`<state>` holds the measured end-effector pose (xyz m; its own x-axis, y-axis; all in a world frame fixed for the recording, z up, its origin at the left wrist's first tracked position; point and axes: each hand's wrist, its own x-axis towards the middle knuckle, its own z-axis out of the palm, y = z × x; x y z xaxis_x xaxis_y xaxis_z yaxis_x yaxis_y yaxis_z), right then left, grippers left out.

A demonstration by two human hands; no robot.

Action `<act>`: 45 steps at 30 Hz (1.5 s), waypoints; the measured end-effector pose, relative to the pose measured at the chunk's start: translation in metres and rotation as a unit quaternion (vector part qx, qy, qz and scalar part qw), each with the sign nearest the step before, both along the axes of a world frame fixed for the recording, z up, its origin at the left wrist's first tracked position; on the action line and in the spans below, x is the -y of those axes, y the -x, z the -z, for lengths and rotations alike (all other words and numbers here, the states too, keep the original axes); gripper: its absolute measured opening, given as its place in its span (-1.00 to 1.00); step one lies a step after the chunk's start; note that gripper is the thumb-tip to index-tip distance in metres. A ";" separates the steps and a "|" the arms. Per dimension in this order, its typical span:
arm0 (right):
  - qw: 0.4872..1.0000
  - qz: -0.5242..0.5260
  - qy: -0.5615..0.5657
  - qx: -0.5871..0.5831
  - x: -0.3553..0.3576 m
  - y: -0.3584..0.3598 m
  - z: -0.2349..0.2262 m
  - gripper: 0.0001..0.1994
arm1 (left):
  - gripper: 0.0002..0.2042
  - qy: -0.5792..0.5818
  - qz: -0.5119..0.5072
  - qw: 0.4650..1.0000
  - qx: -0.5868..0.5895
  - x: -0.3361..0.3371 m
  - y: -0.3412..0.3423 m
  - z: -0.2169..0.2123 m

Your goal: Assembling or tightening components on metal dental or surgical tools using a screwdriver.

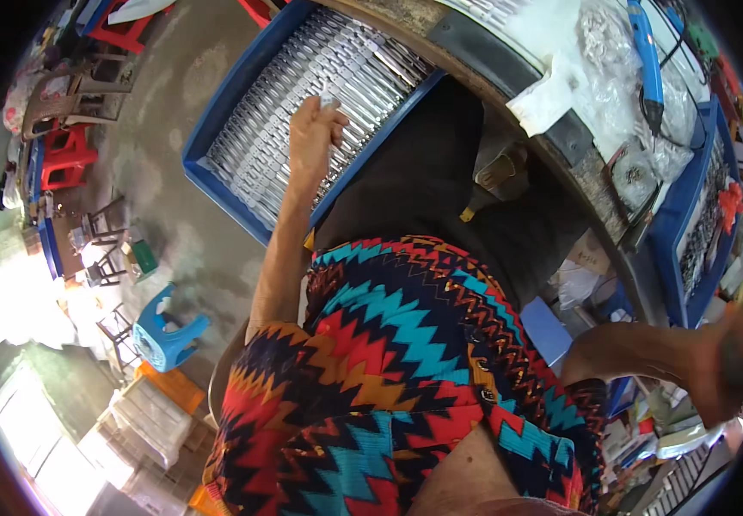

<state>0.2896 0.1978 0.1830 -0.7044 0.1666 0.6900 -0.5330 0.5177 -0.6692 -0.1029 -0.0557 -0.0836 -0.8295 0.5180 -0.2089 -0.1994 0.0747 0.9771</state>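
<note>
My left hand [310, 138] is over a blue tray [227, 213] at the upper left, its fingers curled in. A small silvery metal piece [328, 101] shows at the fingertips; the rest of it is lost among the parts below. Closely packed rows of slim, shiny metal parts [255, 129] fill the tray, several with looped or slotted ends. Far to the right, my right hand [727, 365] is raised near the picture's rim, away from the tray. Motion smears its fingers, and a dark patch beside them cannot be made out.
A worn workbench [552, 163] curves along my right, bearing a blue pen-shaped tool [647, 64] with a cable, plastic bags [608, 43] and a white cloth [548, 99]. Another blue tray [674, 258] stands beyond it. On the floor at left are a blue stool [163, 340] and red stools [69, 157].
</note>
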 end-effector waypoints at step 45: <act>0.846 0.269 0.084 0.453 0.140 0.105 0.266 -0.76 | -0.70 0.243 -0.068 0.959 -0.129 -0.029 0.049 0.070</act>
<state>0.1845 0.0579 -0.0833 -0.7229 0.6727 -0.1578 0.5198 0.3790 -0.7656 -0.1523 -0.0270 -0.1534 -0.9391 0.2951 -0.1761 0.0048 0.5237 0.8519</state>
